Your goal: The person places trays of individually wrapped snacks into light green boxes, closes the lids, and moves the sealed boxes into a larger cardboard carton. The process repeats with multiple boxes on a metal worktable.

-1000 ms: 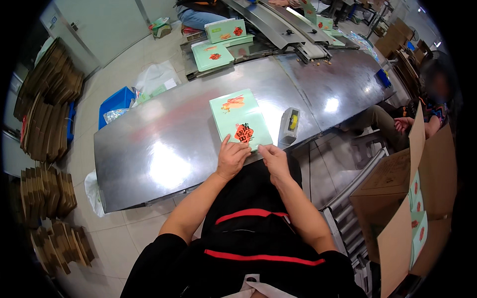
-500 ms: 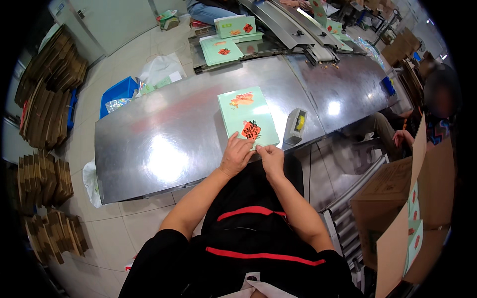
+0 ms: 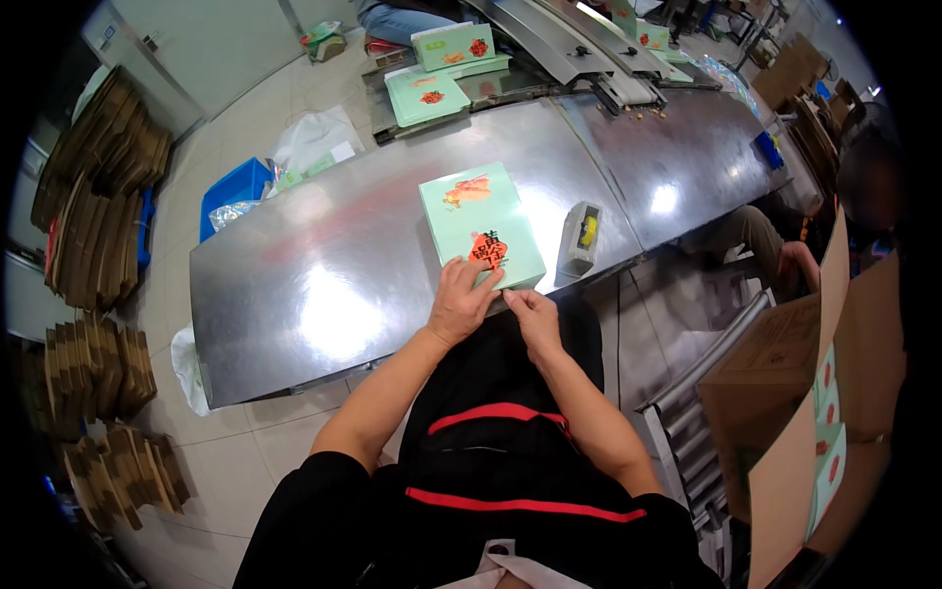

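Observation:
A pale green carton (image 3: pixel 488 211) with red and black print lies on the metal table in front of me. My left hand (image 3: pixel 459 302) rests on its near left corner, fingers stretched over the top face. At the middle of the near edge, my right hand (image 3: pixel 533 319) is closed in a pinch against the carton's front. What those fingertips pinch is too small to make out. A grey tape dispenser (image 3: pixel 581 240) with a yellow roll stands just right of the carton.
The metal table (image 3: pixel 245 324) reaches a conveyor (image 3: pixel 628 90) at the back. Green cartons (image 3: pixel 453 49) stand at its far side. On my right, an open cardboard box (image 3: pixel 795 481) holds green cartons beside a roller track (image 3: pixel 687 432). Folded cardboard (image 3: pixel 98 187) is stacked left. A person sits at right.
Both hands stay at the carton's near edge. The left fingers have shifted slightly up over the red print. The whole view has moved a little, and the person's hand at right has lowered.

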Demonstrator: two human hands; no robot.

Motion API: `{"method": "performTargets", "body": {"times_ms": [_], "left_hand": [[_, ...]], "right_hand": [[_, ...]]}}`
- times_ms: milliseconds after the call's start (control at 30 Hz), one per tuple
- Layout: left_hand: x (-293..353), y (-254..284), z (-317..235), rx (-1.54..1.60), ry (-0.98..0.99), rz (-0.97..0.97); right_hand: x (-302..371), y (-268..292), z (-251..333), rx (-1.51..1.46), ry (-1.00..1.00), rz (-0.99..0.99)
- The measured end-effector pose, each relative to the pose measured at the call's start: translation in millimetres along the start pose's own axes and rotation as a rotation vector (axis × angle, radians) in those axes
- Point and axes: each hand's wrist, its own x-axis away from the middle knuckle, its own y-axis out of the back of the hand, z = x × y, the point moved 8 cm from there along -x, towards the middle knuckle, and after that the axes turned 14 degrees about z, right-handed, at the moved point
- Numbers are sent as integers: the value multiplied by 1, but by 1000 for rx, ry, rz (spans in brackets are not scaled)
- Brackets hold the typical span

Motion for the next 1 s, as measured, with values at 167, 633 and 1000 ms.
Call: {"method": "performTargets", "body": {"times_ms": [167,633,1000], "left_hand": [[-1,0,-1,-42,9,3],[-3,-7,-10,-55,16,46],[-9,-13,-29,-99,126,25]], "right_hand": [[-2,1,-3,61,0,6],[-2,3,-2,522,158,-194],[-26,42,-25,546,-240,-185]]}}
